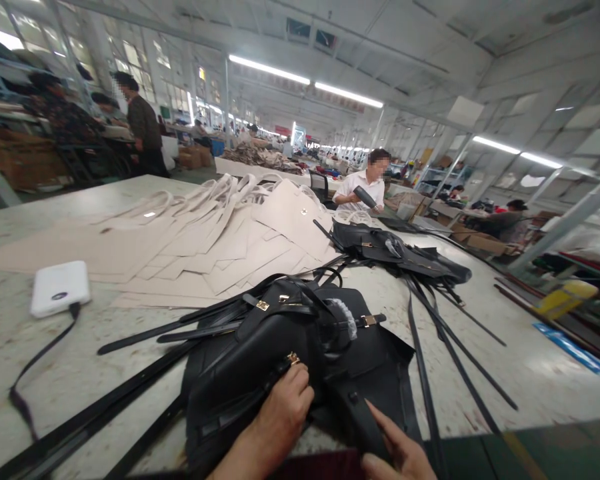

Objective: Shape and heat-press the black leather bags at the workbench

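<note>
A black leather handbag with gold clasps lies on the worktable right in front of me. My left hand curls its fingers around the bag's front flap near a gold fitting. My right hand sits at the bottom edge, thumb stretched out, pressing on a black strap or panel of the same bag. Long black straps trail off the bag to the left and right.
A white power bank with a black cable lies at the left. Beige bag panels are spread across the table's middle, more black bags behind. A person in white holds a heat gun at the far side; other workers stand far left.
</note>
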Available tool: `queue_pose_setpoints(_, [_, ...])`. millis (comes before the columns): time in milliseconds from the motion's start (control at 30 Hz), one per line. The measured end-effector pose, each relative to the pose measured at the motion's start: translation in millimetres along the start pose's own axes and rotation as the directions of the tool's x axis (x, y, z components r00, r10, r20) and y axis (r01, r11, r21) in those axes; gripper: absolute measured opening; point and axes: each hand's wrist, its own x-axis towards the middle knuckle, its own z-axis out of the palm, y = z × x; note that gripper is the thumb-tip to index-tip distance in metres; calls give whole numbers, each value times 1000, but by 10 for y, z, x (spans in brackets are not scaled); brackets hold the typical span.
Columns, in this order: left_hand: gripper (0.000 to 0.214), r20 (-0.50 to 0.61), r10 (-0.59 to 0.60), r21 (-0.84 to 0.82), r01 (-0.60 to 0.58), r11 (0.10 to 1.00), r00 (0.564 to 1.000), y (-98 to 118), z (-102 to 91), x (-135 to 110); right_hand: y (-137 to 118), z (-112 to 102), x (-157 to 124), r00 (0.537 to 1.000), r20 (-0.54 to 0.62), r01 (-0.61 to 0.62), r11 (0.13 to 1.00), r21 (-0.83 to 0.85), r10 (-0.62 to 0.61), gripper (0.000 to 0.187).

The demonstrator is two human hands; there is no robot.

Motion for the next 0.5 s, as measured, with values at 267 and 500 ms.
queue_pose_setpoints(267, [24, -37, -52, 0, 52, 999, 998, -6, 47, 9, -167, 346, 116, 994, -72, 75, 982, -173, -88, 60])
queue_pose_setpoints(500, [20, -46, -55, 16, 56, 998, 997, 5, 60, -34, -394, 583, 279, 999, 29, 28, 983, -181, -23, 58])
